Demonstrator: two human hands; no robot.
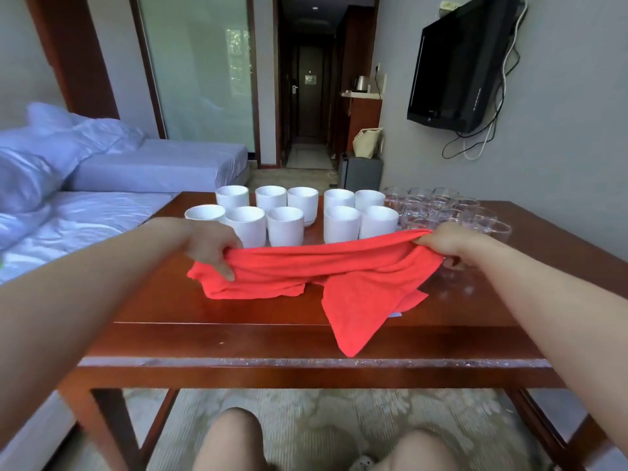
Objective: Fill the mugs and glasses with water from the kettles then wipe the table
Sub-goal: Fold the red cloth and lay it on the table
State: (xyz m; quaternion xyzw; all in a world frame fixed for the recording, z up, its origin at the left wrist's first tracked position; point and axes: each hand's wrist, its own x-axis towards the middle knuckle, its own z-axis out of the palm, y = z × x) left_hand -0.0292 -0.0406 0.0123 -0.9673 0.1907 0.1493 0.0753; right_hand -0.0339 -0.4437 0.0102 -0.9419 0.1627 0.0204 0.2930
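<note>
Head view. Red terry cloth point(339, 277): soft, rumpled, stretched above glossy wooden table point(238, 338); left hand point(212, 248) and right hand point(445, 243) each pinch an end. Behind: cylindrical white mugs point(285, 226); clear glasses point(452, 212) right.

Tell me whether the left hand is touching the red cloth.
Touching. The head view shows the left hand pinching one end of the red cloth, fingers curled into its folds above the table.

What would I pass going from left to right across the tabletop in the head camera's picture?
Left hand gripping the red cloth → cluster of white ceramic mugs → right hand gripping the cloth's other end → group of clear drinking glasses, all on the dark wooden table.
</note>
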